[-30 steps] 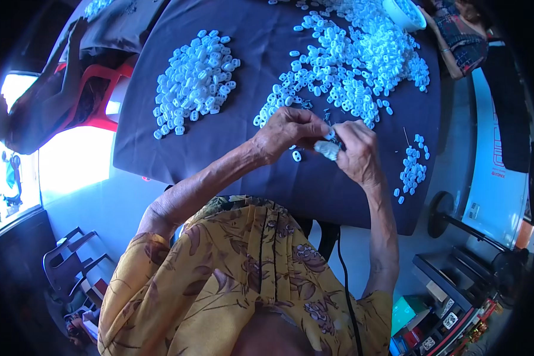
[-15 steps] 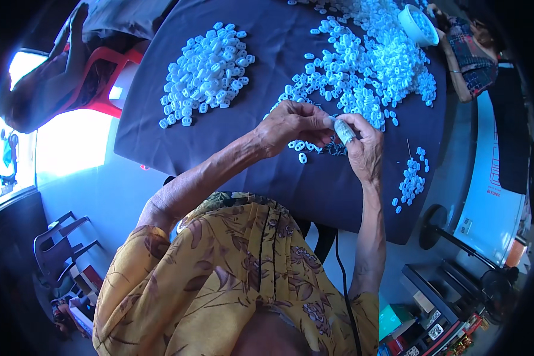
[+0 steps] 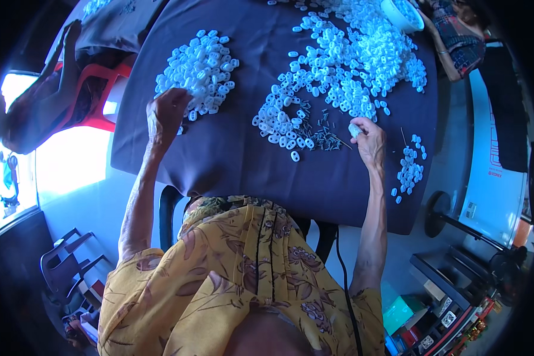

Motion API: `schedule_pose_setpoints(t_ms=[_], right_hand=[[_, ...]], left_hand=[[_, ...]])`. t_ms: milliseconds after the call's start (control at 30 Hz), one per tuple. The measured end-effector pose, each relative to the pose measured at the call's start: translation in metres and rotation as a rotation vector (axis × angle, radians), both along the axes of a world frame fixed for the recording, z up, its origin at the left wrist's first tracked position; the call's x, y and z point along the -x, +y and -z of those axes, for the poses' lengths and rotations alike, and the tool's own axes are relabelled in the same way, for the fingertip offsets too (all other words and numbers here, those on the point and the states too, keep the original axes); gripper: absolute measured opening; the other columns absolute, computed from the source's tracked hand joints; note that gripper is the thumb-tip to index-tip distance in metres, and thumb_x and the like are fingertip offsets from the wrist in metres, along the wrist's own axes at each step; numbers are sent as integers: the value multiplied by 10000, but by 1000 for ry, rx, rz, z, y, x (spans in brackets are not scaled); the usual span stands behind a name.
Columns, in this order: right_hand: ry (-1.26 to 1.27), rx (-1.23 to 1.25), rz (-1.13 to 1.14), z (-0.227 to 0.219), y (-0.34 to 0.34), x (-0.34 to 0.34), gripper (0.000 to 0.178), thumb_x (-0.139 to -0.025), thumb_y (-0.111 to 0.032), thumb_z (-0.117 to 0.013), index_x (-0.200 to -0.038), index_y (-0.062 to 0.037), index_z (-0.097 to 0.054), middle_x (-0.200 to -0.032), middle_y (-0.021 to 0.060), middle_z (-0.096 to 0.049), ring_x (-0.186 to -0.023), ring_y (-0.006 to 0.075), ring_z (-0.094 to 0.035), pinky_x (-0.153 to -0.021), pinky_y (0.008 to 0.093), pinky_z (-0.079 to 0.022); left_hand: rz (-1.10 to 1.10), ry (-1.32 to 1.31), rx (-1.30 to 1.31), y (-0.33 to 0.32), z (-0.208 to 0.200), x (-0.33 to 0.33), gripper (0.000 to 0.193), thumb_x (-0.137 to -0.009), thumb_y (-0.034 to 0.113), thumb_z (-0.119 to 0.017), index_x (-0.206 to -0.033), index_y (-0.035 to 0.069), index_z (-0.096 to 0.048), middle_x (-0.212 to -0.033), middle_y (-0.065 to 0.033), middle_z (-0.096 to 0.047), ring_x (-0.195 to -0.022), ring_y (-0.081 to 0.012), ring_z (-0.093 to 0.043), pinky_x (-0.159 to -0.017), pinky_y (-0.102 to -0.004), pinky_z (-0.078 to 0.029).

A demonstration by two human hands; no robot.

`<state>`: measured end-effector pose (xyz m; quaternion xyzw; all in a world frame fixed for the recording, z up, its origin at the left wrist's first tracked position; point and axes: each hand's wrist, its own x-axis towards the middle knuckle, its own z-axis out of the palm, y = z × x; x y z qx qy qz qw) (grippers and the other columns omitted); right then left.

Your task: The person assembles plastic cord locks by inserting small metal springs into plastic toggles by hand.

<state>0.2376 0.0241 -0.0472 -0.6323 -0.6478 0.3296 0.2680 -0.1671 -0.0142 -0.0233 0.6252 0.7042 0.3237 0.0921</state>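
My left hand (image 3: 168, 117) is at the near edge of a pile of small white oval plastic pieces with two holes (image 3: 199, 71). Its fingers are bent together, and whatever they hold is hidden. My right hand (image 3: 370, 142) is closed, with a pale wrapping (image 3: 355, 131) around one finger. From its fingers a thin rod (image 3: 344, 143) points left. Beside its tip lie small dark screw-like pins (image 3: 326, 140). A cluster of similar white pieces (image 3: 279, 121) curves around the pins' left side.
A large heap of white pieces (image 3: 362, 65) covers the far right of the dark tablecloth (image 3: 231, 154). A smaller group (image 3: 409, 172) lies near the right edge, with another thin rod (image 3: 403, 136). Beyond stands a white bowl (image 3: 402, 15) beside another person (image 3: 457, 41). A red chair (image 3: 104, 89) is left.
My hands have moved apart. The left went to the left pile; the right shifted slightly right, and the pins and thin rod now show. The whole view has shifted a little.
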Motion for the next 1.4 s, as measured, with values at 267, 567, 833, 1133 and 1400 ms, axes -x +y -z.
schedule_pose_setpoints(t_ms=[267,567,833,1133,1400], right_hand=[[-294,-283,-135,4,16,20,152,-732,-40,-540,-868,-28,-606,-764,148,-612,-683,284,-592,-612,338,-446],[-384,-313,-248,-5,13,28,98,-710,-38,-545,-807,-24,-555,-744,157,-600,-692,321,-583,-617,393,-453],[-224,-396,-526,-63,-40,57,155,-670,36,-559,-808,-21,-522,-731,119,-569,-659,295,-560,-584,374,-441],[167,-222,-370,-47,-49,58,129,-708,17,-572,-833,-7,-550,-738,78,-587,-694,175,-604,-602,274,-457],[286,10,-146,-26,-54,42,84,-758,-5,-542,-835,-11,-573,-718,36,-589,-654,98,-596,-589,203,-451]], left_hand=[[70,202,41,-1,11,8,159,-727,163,-632,-820,35,-620,-749,-104,-612,-627,-248,-607,-567,-334,-472],[367,-393,147,8,-21,-73,164,-787,89,-594,-925,2,-616,-817,-91,-645,-736,-142,-615,-649,-271,-483],[590,-1185,814,5,2,-170,251,-801,268,-614,-807,17,-628,-706,-45,-612,-675,-96,-576,-632,-232,-464],[498,-1397,880,-5,1,-166,208,-823,226,-589,-808,22,-626,-749,-57,-620,-675,-128,-594,-646,-265,-483],[609,-323,49,36,16,-158,98,-753,143,-585,-803,66,-618,-726,-105,-591,-662,-259,-587,-591,-355,-472]])
